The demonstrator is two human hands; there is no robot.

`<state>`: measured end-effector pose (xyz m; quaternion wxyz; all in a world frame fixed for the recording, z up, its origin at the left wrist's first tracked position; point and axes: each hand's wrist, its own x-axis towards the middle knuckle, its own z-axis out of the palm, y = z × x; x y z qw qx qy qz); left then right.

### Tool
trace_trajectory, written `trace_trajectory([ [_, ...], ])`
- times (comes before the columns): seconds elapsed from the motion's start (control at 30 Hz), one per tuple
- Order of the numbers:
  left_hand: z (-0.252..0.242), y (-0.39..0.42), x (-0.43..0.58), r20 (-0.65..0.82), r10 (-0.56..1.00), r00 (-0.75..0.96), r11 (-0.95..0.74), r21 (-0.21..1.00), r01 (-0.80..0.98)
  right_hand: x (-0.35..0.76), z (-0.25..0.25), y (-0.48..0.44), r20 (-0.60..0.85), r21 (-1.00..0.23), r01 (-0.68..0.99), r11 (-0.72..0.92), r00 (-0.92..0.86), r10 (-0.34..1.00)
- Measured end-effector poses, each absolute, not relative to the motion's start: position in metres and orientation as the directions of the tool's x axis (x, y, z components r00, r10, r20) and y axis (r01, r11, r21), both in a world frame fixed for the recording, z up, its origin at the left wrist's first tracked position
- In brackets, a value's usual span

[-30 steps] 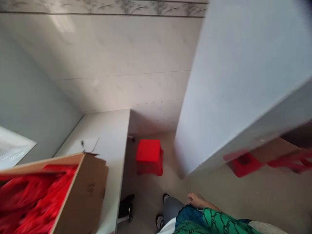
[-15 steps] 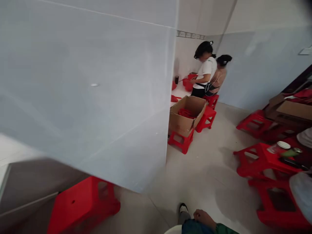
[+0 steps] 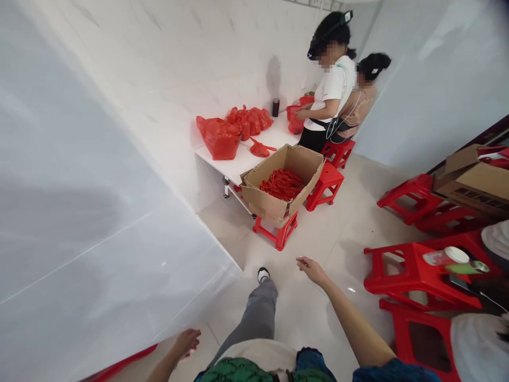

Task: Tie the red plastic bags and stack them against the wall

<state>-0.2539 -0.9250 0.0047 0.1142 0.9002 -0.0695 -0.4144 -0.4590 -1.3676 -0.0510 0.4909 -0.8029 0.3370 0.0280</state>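
Note:
My left hand (image 3: 186, 344) hangs low beside the pale wall panel, fingers loosely curled, with nothing visible in it. My right hand (image 3: 312, 269) reaches forward over the floor, its fingers loosely extended and empty. Ahead of the right hand is an open cardboard box (image 3: 264, 204) resting on a red plastic stool (image 3: 277, 236). Inside the box lies a pile of small red bundles (image 3: 282, 184). Behind it, a white table (image 3: 234, 168) carries a large red plastic bag (image 3: 219, 139), several smaller tied red bags (image 3: 250, 121) and a small red bag (image 3: 260, 148). Neither hand touches any of these.
Two people sit at the table's far end; one in a white shirt (image 3: 334, 95) handles a red bag. To the right are red stools (image 3: 413, 270) bearing a lidded cup (image 3: 447, 255) and a green can (image 3: 469, 267). Another cardboard box (image 3: 457, 183) stands beyond. The wall panel (image 3: 99, 239) fills the left.
I have moved forward past the wall panel, so the table and box look nearer and more of them shows. Both arms are now in view, my right hand swung forward.

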Motion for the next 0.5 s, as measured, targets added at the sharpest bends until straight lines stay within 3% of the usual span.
trace_trajectory([
  [0.13, -0.010, -1.037, -0.205, -0.831, -0.255, 0.495, -0.954, 0.298, 0.009, -0.392, -0.033, -1.450, -0.317, -0.813, -0.495, -0.306, 0.818, -0.480],
  [0.23, -0.007, -1.130, -0.172, -0.836, -0.379, 0.396, -0.912, 0.409, -0.010, -0.346, -0.012, -1.514, -0.289, -0.822, -0.466, -0.328, 0.837, -0.465],
  [0.37, 0.028, -1.248, -0.136, -0.752, -0.610, 0.250, -0.779, 0.627, -0.016, -0.285, 0.017, -1.607, -0.232, -0.832, -0.438, -0.339, 0.831, -0.505],
  [0.5, 0.072, -1.356, -0.101, -0.610, -0.774, 0.168, -0.605, 0.792, 0.088, -0.210, 0.031, -1.708, -0.219, -0.826, -0.427, -0.368, 0.844, -0.489],
])
